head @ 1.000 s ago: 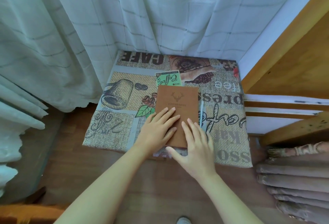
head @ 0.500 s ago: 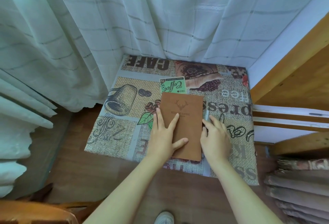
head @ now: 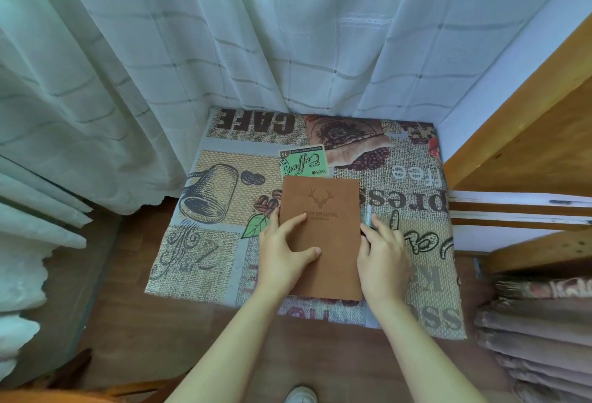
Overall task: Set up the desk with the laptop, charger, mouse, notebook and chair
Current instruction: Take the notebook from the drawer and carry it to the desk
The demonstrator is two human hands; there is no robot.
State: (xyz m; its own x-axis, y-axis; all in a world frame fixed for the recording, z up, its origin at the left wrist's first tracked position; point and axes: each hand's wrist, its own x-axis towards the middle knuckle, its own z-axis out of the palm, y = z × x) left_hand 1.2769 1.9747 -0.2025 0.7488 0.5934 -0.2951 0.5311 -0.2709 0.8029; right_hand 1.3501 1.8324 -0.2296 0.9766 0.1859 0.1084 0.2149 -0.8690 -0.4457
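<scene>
A brown notebook (head: pixel 323 229) with a stamped deer head lies closed on a table covered by a coffee-print cloth (head: pixel 205 242). My left hand (head: pixel 282 249) rests flat on the notebook's left half, fingers spread, with the thumb and index finger on the cover. My right hand (head: pixel 381 252) sits against the notebook's right edge. Its fingertips curl onto the near end of a slim clear pen (head: pixel 368 212) that lies on the cloth beside the notebook. No laptop, charger or mouse is in view.
White curtains (head: pixel 224 50) hang behind and to the left of the table. A wooden frame (head: pixel 525 133) rises on the right, with folded fabric (head: pixel 538 338) stacked low at the right. A wooden chair part (head: pixel 48 398) shows at bottom left, and a shoe (head: pixel 301 394) on the wood floor.
My right hand slid off the notebook cover to its right edge and onto the pen. My left hand shifted toward the notebook's left edge. The camera moved closer.
</scene>
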